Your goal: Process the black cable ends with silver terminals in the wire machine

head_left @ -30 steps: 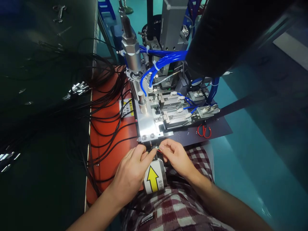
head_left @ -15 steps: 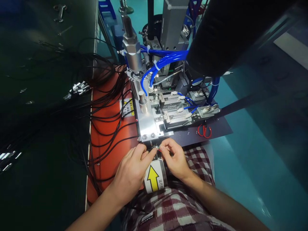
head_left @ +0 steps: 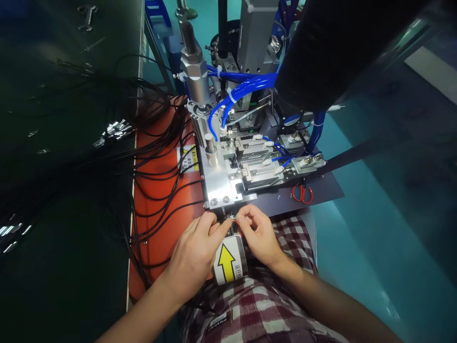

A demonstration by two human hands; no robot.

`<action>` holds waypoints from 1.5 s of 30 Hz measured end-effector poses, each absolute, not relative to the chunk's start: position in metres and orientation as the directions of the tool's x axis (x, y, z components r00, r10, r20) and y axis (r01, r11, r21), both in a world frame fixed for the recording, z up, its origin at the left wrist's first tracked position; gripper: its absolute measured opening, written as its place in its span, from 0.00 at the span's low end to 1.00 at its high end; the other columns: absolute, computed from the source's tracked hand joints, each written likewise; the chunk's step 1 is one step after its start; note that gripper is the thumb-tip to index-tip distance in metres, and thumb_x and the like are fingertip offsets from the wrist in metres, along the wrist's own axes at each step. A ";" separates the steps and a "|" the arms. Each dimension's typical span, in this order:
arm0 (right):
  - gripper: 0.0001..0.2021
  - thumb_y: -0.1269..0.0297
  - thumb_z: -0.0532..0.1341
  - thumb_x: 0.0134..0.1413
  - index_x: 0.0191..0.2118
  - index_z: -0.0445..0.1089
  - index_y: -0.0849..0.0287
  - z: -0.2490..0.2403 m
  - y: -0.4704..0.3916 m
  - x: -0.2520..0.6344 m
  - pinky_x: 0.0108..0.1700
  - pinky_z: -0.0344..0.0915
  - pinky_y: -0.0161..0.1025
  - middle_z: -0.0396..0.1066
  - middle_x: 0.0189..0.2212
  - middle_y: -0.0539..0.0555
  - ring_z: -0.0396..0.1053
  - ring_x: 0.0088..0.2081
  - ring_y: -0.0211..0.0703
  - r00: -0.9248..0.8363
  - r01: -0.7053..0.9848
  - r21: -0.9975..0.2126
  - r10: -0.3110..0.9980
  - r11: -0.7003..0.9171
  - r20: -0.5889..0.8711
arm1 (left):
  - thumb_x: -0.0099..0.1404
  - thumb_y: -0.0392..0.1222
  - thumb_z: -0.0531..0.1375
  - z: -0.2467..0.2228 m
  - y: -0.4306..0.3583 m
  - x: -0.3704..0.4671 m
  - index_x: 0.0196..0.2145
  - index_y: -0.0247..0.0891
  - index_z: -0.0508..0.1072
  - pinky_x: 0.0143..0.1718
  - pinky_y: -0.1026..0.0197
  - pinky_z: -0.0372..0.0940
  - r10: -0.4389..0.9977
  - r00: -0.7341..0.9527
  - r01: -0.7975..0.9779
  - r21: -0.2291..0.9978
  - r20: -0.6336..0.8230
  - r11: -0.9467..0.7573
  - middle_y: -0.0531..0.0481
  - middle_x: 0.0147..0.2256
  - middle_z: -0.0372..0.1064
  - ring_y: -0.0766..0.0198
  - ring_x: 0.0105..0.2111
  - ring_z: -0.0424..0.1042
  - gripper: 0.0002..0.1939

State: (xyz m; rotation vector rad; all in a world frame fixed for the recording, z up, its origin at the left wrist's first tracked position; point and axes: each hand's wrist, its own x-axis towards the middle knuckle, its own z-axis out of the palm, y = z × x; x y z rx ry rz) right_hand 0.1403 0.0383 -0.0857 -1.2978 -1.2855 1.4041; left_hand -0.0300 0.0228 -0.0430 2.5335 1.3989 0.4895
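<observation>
At the front end of a metal machine fixture [head_left: 218,188], my two hands meet, fingertips almost touching. My left hand [head_left: 196,247] is closed, its thumb and forefinger pressed at a tiny shiny piece whose kind is too small to tell. My right hand [head_left: 260,234] pinches a thin red wire [head_left: 235,221] between thumb and forefinger, its other fingers curled. Both hands are over a dark guide rail, just beyond a white label with a yellow arrow [head_left: 226,264]. What lies beneath the left fingers is hidden.
Black cables [head_left: 167,190] spread over the orange mat [head_left: 152,257] on the left, several running to the fixture. Red-handled scissors [head_left: 303,193] lie on the dark plate at right. Blue air hoses [head_left: 250,88] arch above the fixture. A wrench [head_left: 87,18] lies far left.
Both hands keep almost the same place and grip at the fixture's front end. The view has shifted very slightly.
</observation>
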 end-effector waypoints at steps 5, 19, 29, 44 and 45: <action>0.07 0.64 0.56 0.56 0.29 0.62 0.59 -0.075 0.040 0.136 0.26 0.57 0.33 0.62 0.23 0.47 0.61 0.23 0.34 -0.049 0.159 -0.969 0.978 -0.190 -0.200 | 0.65 0.29 0.49 -0.043 0.023 -0.028 0.52 0.34 0.69 0.29 0.61 0.65 0.858 0.485 0.786 0.345 0.170 -0.513 0.46 0.35 0.59 0.61 0.31 0.63 0.19; 0.07 0.61 0.60 0.54 0.30 0.68 0.60 -0.068 0.048 0.147 0.24 0.56 0.33 0.66 0.23 0.49 0.59 0.22 0.35 -0.115 0.163 -0.964 0.967 -0.209 -0.229 | 0.67 0.30 0.48 -0.043 0.026 -0.026 0.49 0.35 0.70 0.27 0.65 0.66 0.857 0.469 0.794 0.322 0.214 -0.515 0.47 0.33 0.59 0.65 0.29 0.64 0.17; 0.09 0.60 0.58 0.55 0.29 0.65 0.60 -0.075 0.049 0.149 0.20 0.53 0.32 0.61 0.20 0.46 0.55 0.19 0.33 -0.122 0.147 -0.927 0.924 -0.345 -0.363 | 0.66 0.30 0.48 -0.042 0.026 -0.026 0.49 0.34 0.70 0.27 0.64 0.66 0.854 0.472 0.789 0.326 0.220 -0.521 0.47 0.34 0.60 0.64 0.29 0.65 0.17; 0.05 0.66 0.60 0.50 0.27 0.69 0.60 -0.063 0.054 0.143 0.22 0.54 0.32 0.61 0.19 0.46 0.55 0.20 0.33 -0.123 0.223 -0.963 0.976 -0.151 -0.181 | 0.66 0.30 0.49 -0.041 0.027 -0.025 0.44 0.32 0.72 0.33 0.60 0.69 0.858 0.444 0.774 0.372 0.257 -0.512 0.45 0.34 0.67 0.60 0.32 0.68 0.14; 0.04 0.66 0.60 0.49 0.27 0.69 0.60 -0.063 0.054 0.143 0.22 0.54 0.32 0.61 0.19 0.46 0.55 0.20 0.33 -0.114 0.242 -0.963 0.982 -0.119 -0.150 | 0.66 0.30 0.49 -0.041 0.027 -0.025 0.44 0.32 0.72 0.33 0.60 0.69 0.856 0.445 0.773 0.369 0.263 -0.515 0.45 0.34 0.67 0.60 0.32 0.68 0.15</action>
